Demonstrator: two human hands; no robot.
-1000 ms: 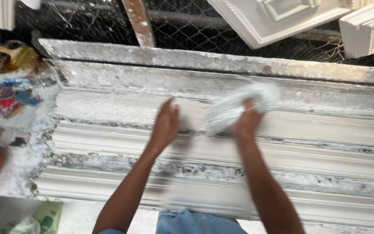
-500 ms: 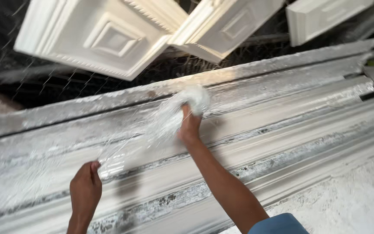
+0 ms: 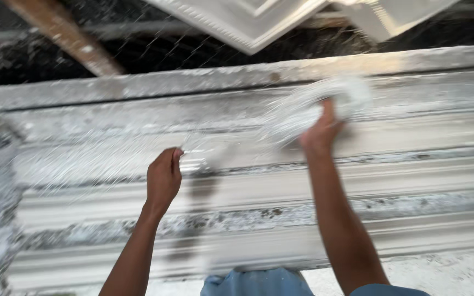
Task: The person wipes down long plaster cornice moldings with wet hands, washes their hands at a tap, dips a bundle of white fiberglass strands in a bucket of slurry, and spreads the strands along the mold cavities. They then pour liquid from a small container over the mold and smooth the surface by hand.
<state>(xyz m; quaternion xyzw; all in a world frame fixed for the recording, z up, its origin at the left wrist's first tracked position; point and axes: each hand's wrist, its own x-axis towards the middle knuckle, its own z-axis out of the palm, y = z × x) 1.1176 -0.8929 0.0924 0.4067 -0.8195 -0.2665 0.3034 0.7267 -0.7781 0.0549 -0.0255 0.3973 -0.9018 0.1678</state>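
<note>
Both grips closed on white fibre

My right hand point(image 3: 320, 130) bunches the fibre wad point(image 3: 308, 109); my left hand point(image 3: 163, 176) pinches its strands over the long ridged plaster mould point(image 3: 412, 164).

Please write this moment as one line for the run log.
left hand: pinches fibre strands | right hand: grips white fibre bundle | under hands: long white moulding

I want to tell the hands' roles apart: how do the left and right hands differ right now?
The right hand grips a bunched white fibre wad; the left hand pinches only thin strands. The right is farther up the long white mould, the left lower. Both stretch the same fibres.
</note>
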